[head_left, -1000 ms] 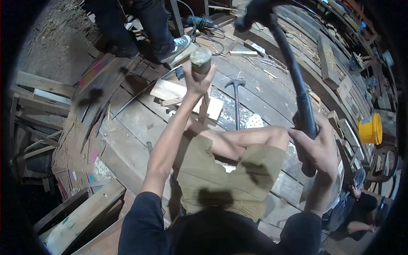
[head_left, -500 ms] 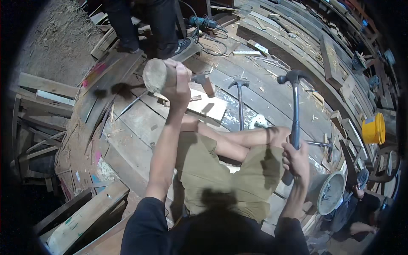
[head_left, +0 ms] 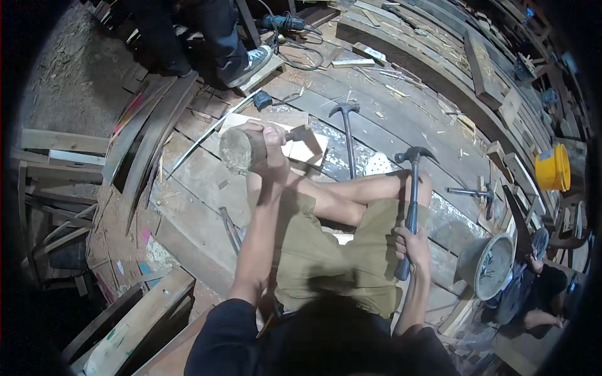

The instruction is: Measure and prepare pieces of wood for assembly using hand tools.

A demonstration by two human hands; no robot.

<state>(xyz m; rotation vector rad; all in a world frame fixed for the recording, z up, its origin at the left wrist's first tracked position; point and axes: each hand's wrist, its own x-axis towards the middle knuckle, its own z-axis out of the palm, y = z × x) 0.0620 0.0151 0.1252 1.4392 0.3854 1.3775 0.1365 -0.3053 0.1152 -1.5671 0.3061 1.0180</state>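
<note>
My left hand point(head_left: 273, 141) is closed around a thick, round-ended wooden piece point(head_left: 235, 151), raised above my crossed legs. From the other side of that fist juts a dark shaft with a brown block point(head_left: 305, 143); whether it is one piece with the round end I cannot tell. My right hand point(head_left: 412, 247) grips a claw hammer point(head_left: 411, 207) by the lower handle, its head up and pointing away from me. Beyond my legs, a second claw hammer point(head_left: 349, 138) lies on the boards beside a pale board point(head_left: 235, 122). Another hammer point(head_left: 471, 192) lies to the right.
A bucket of nails point(head_left: 465, 263) stands at my right, a yellow bucket point(head_left: 552, 168) farther off. Pliers-like handles point(head_left: 229, 229) lie by my left arm. Another person's shoe point(head_left: 251, 66) is at the far left, near a corded power tool point(head_left: 285, 24). Timbers point(head_left: 407, 56) line the far right.
My left hand has lowered with the wooden piece. The hammer in my right hand has dropped lower and shifted left. The view has shifted slightly.
</note>
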